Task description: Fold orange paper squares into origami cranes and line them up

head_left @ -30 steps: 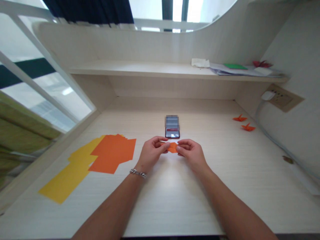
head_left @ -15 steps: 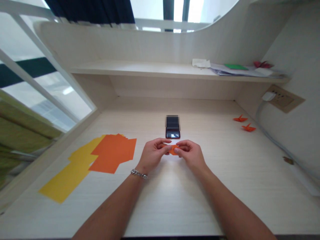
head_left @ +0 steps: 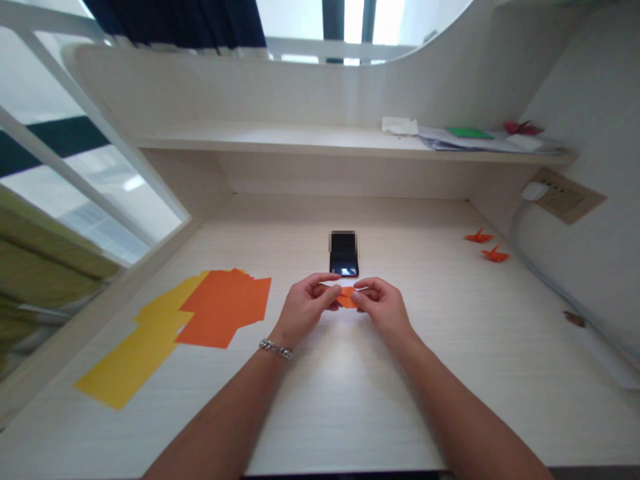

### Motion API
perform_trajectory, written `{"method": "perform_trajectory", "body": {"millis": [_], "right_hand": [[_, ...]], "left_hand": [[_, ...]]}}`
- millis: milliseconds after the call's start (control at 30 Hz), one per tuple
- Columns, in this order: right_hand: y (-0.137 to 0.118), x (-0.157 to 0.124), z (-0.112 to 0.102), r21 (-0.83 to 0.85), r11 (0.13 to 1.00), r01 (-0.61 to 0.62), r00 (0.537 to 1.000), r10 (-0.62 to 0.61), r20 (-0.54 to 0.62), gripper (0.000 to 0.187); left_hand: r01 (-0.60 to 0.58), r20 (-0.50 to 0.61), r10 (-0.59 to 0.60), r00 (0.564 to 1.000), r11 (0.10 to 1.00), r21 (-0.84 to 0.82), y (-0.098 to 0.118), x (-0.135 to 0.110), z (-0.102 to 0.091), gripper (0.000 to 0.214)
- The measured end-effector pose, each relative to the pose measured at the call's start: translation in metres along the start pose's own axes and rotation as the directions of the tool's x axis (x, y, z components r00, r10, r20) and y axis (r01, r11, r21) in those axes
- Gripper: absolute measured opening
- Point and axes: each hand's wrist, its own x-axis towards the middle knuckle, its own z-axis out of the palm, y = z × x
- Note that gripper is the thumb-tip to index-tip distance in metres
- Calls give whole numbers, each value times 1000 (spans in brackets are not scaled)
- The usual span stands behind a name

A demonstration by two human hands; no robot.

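a small piece of folded orange paper is being held between the two hands, with its centre left uncovered by the fingers. it is being pinched from the left by the closed fingers and thumb of the left hand, and from the right by those of the right hand. neither hand is being held open. a chain bracelet is being worn on the left wrist.

the hands are being kept low over the pale wood-grain worktop, just in front of a dark phone, whose upper part is being hidden by pixelation. to the left, loose orange paper sheets are being shown lying partly over yellow paper sheets. to the right, two small orange origami cranes are being shown standing near the back of the worktop.

compared with the frame half a second earlier, the hands are being shown slightly farther apart, and more of the orange paper is being exposed between them. the phone and the loose sheets are being seen in nearly the same places, with only a small shift of the whole view.
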Motion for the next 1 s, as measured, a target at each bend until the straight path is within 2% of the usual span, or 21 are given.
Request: {"method": "perform_trajectory", "body": {"millis": [300,467,533,633,767,867,1000], "right_hand": [[3,-1,2,79,996,-33,999,29,44,27],[-2,0,-1,216,967,-133,991,129,32,25],[-6,-1,-1,283,941,-186,982,175,66,24],[-10,-5,-1,340,904,-260,963,215,165,24],[-8,-7,0,323,891,-320,934,239,265,23],[-2,-4,1,213,940,-267,951,222,214,21],[3,0,2,93,994,-59,997,53,62,24]], "left_hand": [[17,-10,-18,1000,999,-40,1,-1,1,39],[-45,96,62,993,984,-173,0,-1,-5,41],[-86,120,107,987,983,-164,0,0,-7,43],[-127,125,137,983,988,-82,0,0,-6,31],[-106,112,111,987,993,-48,-2,0,-3,20],[-60,62,66,996,994,-88,-6,1,-2,24],[15,66,-8,998,994,-108,-7,2,-1,32]]}}
